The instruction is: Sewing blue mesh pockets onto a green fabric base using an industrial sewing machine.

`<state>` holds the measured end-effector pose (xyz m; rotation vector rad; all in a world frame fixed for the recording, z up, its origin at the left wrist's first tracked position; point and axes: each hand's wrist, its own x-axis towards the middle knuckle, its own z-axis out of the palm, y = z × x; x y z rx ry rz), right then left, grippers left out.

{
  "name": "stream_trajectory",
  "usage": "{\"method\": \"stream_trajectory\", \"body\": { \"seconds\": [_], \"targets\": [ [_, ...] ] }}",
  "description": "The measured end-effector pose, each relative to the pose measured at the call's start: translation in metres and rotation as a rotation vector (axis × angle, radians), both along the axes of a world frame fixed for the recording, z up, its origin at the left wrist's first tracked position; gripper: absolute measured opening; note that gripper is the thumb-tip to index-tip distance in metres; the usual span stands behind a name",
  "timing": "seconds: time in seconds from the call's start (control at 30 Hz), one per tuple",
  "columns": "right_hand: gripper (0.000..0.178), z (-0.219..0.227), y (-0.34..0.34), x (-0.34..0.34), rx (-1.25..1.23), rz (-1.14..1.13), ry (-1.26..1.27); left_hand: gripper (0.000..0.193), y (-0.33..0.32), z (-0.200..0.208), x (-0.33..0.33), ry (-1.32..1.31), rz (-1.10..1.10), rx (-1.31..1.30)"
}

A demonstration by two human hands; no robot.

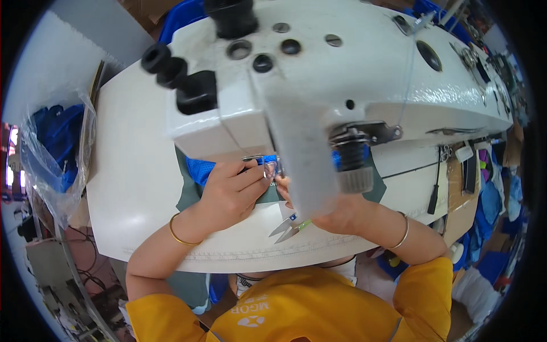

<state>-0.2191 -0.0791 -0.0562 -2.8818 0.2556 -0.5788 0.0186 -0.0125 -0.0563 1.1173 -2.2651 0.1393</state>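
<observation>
Under the head of a white sewing machine (336, 74), my left hand (231, 191) has its fingers pressed together on blue mesh fabric (199, 170), close to the metal presser foot (270, 169). Dark green fabric (189, 192) lies beneath the blue piece. My right hand (347, 214) is curled on the other side of the foot, its fingertips near the fabric. A blurred pale bar of the machine covers much of it. From under its palm stick the two blades of thread snips (288, 229), apart and pointing towards me; the grip on them is partly hidden.
The white table (131, 165) has a ruler scale along its front edge. A clear plastic bag (74, 137) with blue cloth hangs at the left. A black-handled screwdriver (435, 196) and cardboard (460, 208) lie at the right, with heaps of cloth beyond.
</observation>
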Motion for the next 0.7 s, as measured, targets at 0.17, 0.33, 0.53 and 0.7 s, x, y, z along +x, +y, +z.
{"method": "stream_trajectory", "body": {
  "seconds": [0.17,0.33,0.53,0.7],
  "targets": [
    [0.02,0.001,0.001,-0.001,0.03,-0.029,0.011,0.026,0.001,0.012,0.001,0.013,-0.004,0.071],
    [0.034,0.005,-0.001,-0.005,0.138,-0.052,0.115,0.026,-0.001,0.008,-0.001,0.04,0.022,0.062],
    [0.035,0.01,-0.005,0.0,0.014,-0.096,0.103,0.029,-0.008,-0.009,0.002,0.141,-0.018,0.054],
    [0.038,0.005,-0.006,0.001,0.048,-0.131,0.068,0.031,-0.009,-0.005,0.003,0.014,0.036,0.021]
  ]
}}
